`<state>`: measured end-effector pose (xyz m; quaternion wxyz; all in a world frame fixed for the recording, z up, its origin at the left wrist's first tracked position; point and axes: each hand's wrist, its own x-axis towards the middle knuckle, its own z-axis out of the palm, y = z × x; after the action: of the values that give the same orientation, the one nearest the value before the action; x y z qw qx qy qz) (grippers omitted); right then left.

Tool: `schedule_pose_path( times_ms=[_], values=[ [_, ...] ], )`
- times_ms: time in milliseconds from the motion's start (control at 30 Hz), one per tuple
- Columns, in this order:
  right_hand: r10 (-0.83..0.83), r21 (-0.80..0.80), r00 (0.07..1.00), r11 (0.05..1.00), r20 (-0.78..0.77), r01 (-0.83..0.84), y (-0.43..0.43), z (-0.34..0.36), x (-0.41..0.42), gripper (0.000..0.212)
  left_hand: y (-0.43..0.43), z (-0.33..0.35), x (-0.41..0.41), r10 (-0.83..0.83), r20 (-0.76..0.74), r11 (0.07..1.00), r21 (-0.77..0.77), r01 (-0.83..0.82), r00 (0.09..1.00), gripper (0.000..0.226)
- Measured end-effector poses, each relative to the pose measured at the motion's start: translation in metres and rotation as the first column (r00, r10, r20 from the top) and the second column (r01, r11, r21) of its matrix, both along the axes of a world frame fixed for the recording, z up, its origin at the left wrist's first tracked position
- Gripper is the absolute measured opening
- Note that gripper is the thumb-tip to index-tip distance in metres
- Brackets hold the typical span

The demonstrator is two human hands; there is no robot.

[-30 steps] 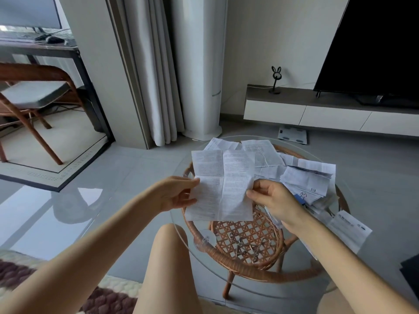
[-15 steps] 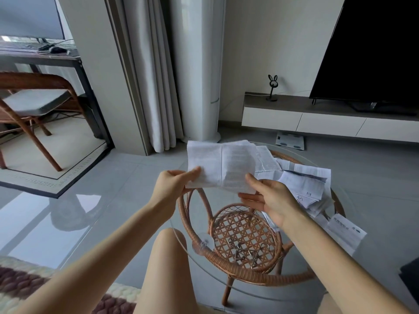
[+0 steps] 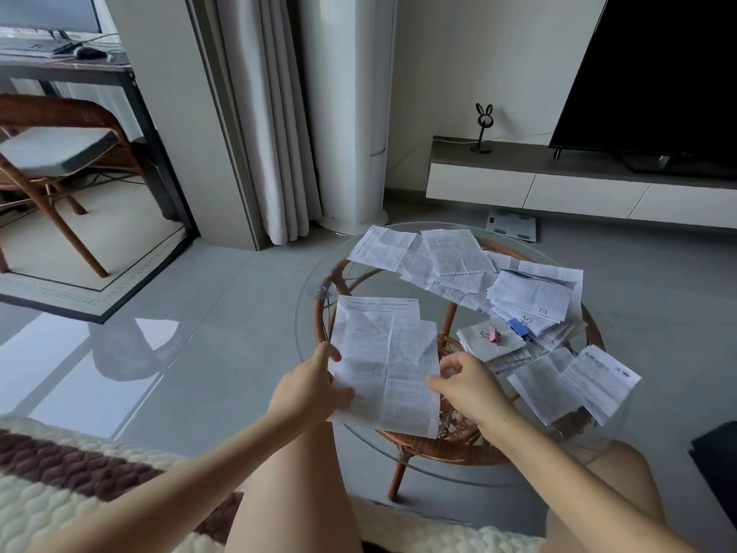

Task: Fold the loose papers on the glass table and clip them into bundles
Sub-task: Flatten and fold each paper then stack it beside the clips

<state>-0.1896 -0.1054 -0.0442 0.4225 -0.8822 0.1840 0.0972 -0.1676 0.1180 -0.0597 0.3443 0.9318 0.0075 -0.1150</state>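
Note:
A creased printed paper (image 3: 383,365) lies flat over the near left part of the round glass table (image 3: 309,289). My left hand (image 3: 307,389) pinches its left edge, thumb on top. At the sheet's right edge, my right hand (image 3: 466,389) holds it with curled fingers. Loose papers (image 3: 446,257) spread across the back of the table, and a thicker stack (image 3: 534,301) sits at the right with a blue clip (image 3: 518,327) on it. A folded bundle (image 3: 478,345) with a pink clip (image 3: 494,336) lies just beyond my right hand. Two more sheets (image 3: 578,385) overhang the right rim.
A rattan base (image 3: 438,449) shows through the glass. My knees are close under the near rim. Behind are a white tower unit (image 3: 351,113), curtains, a scale (image 3: 512,225) on the floor and a TV bench (image 3: 558,185). A chair (image 3: 60,153) stands far left.
The paper was held up in the air between both hands; it has come down and now lies unfolded lengthwise on the near left of the glass. The view tilted down.

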Motion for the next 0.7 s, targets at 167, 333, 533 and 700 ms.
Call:
schedule_pose_path(
  times_ms=[167,333,533,700],
  values=[
    [0.011,-0.107,0.997,0.994,0.072,-0.003,0.009,-0.001,0.018,0.049,-0.003,-0.004,0.005,-0.099,-0.031,0.987,0.121,0.102,0.995,0.046],
    [0.020,-0.231,0.991,0.973,0.129,0.010,0.023,-0.005,0.038,0.039,-0.006,0.008,0.018,-0.180,-0.108,0.965,0.176,0.197,0.978,0.040],
    [0.117,-0.385,0.983,0.921,0.144,-0.054,0.031,-0.013,0.054,0.039,-0.004,0.022,0.038,-0.368,0.212,0.818,0.537,0.206,0.905,0.042],
    [0.162,-0.438,0.976,0.895,0.144,-0.084,0.035,-0.011,0.066,0.033,-0.010,0.015,0.073,-0.523,0.186,0.771,0.518,0.369,0.832,0.052]
  ],
)
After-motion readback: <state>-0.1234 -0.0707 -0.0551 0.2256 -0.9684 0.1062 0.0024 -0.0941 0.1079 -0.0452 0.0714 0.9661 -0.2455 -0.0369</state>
